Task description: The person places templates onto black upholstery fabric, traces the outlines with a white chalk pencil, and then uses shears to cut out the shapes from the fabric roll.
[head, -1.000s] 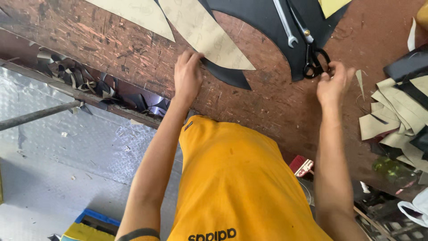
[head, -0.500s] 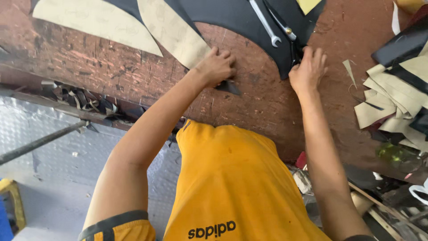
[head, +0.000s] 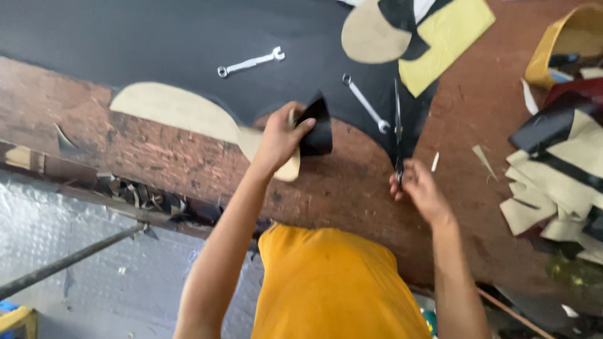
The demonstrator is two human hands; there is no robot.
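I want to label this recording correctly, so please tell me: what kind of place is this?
Probably a leather or upholstery cutting workshop. A large black sheet lies on a worn wooden workbench, the right hand is at a pair of scissors, and a pile of cut pieces lies alongside.

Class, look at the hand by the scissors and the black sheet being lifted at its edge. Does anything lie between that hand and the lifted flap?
Yes: one wrench lies on the black sheet between the right hand at the scissors and the flap the left hand holds.
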